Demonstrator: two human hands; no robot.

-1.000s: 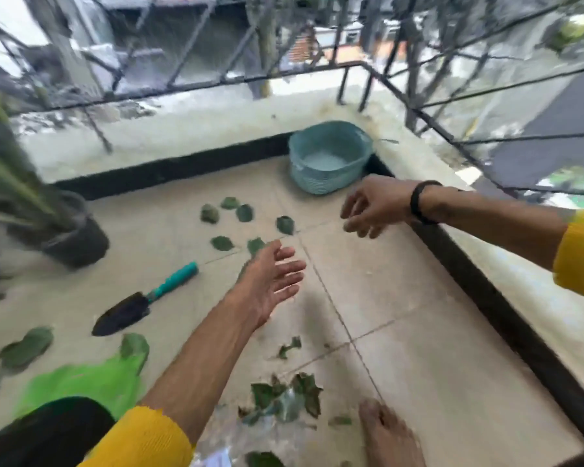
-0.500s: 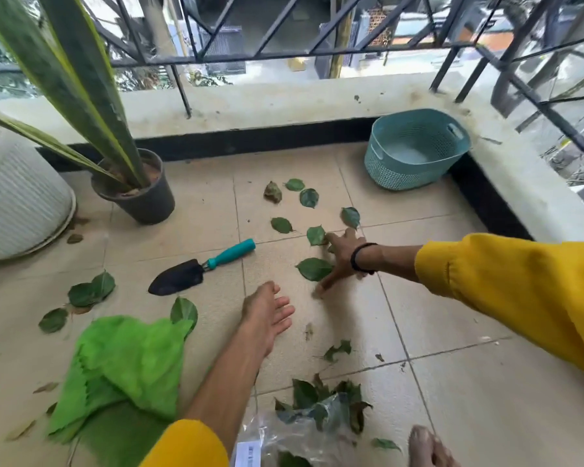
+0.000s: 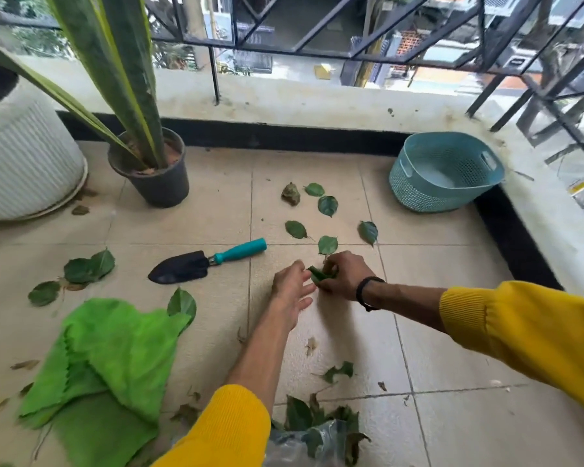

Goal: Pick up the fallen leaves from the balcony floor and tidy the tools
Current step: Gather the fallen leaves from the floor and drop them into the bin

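My right hand [image 3: 343, 274] grips a folded green leaf [image 3: 317, 275] just above the tiled floor at mid frame. Beside it, my left hand [image 3: 292, 289] hovers with relaxed fingers close to that leaf. Several green leaves [image 3: 327, 205] lie just beyond the hands, the nearest leaf [image 3: 327, 245] almost touching my right fingers. A black trowel with a teal handle [image 3: 209, 261] lies to the left. More leaves [image 3: 88, 266] sit at far left. A clear plastic bag [image 3: 317, 439] with leaves in it is at the bottom edge.
A teal plastic basket [image 3: 415, 190] stands in the back right corner. A black pot with a tall plant [image 3: 155, 178] and a white ribbed planter [image 3: 24, 163] stand back left. A green cloth [image 3: 105, 362] lies at lower left. A low wall with railing [image 3: 300, 99] bounds the floor.
My right hand lifted the large leaf it was pressing on the floor and now grips it folded. My left hand rose from the floor toward it. The view shifted left and closer.
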